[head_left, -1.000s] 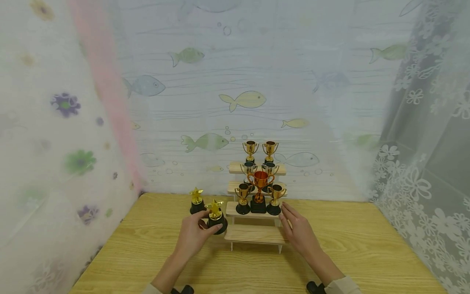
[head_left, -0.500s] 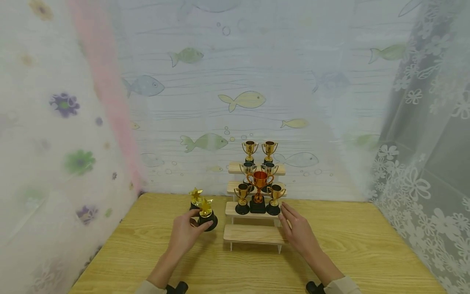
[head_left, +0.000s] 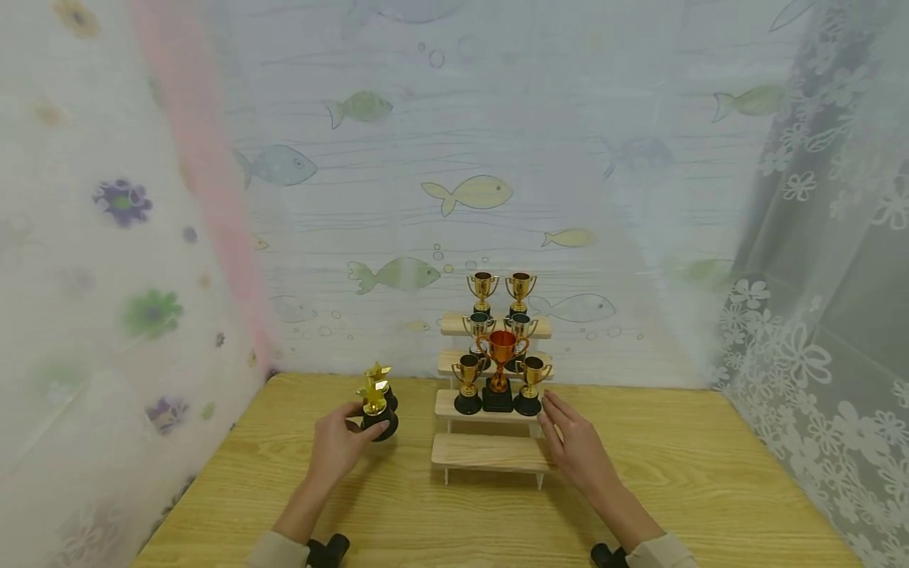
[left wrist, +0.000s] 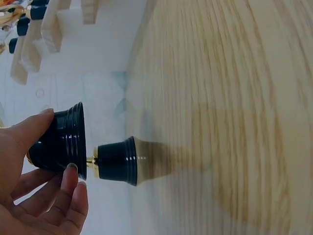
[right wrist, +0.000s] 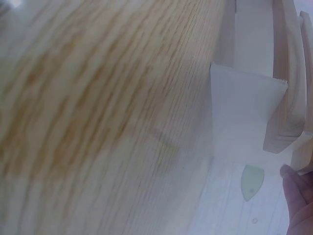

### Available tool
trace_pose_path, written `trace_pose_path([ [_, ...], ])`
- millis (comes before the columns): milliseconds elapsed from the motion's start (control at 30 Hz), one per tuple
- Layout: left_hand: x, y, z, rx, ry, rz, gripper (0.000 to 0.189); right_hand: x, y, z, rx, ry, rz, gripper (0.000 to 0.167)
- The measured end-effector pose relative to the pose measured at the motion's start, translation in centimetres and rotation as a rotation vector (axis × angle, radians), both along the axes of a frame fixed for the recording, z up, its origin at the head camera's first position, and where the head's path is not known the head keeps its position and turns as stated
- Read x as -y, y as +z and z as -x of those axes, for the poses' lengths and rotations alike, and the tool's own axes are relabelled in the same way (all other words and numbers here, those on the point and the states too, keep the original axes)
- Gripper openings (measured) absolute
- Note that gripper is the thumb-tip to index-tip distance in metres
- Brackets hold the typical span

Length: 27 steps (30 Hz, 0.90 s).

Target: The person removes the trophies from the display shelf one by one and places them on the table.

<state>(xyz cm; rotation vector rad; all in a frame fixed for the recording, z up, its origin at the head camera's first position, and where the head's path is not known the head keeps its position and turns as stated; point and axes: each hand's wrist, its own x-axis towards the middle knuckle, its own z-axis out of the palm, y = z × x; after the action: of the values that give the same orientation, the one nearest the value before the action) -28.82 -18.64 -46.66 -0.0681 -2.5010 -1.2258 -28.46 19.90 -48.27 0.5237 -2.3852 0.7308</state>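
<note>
Left hand (head_left: 335,443): thumb and fingers pinch the black base (left wrist: 61,137) of a star trophy (head_left: 375,409) from opposite sides. The trophy is close to upright, gold star (head_left: 372,391) uppermost, left of the wooden stand (head_left: 490,451) and well apart from it; in the left wrist view its base appears clear of the tabletop (head_left: 675,442). A second star trophy (left wrist: 117,161) stands on the tabletop just behind; contact between the two cannot be confirmed.

Right hand (head_left: 578,446): fingers extended, nothing gripped, at the right end of the stand. The right wrist view puts the fingertips at the stand's edge; contact appears likely but is not certain. The two hands are well apart.

Handling assessment: the held piece is judged light and rigid, probably plastic. The base looks smooth and glossy, so some slip is possible; the ridges at its foot may help the grip. The star and narrow neck look the most fragile parts and should bear no load. Recommended hold: round the base, thumb opposing fingers, avoiding any knock against the neighbouring star
</note>
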Motion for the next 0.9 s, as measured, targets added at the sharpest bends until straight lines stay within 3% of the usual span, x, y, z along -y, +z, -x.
trace_pose_path([
  [333,2.0,-1.0,1.5,0.025,0.054,0.009,0.048,0.1,0.2,-0.1,0.011,0.000,0.004,0.039],
  [900,3.9,-2.1,2.7,0.031,0.097,0.038,0.049,0.1,0.1,-0.1,0.026,-0.001,0.007,0.039],
])
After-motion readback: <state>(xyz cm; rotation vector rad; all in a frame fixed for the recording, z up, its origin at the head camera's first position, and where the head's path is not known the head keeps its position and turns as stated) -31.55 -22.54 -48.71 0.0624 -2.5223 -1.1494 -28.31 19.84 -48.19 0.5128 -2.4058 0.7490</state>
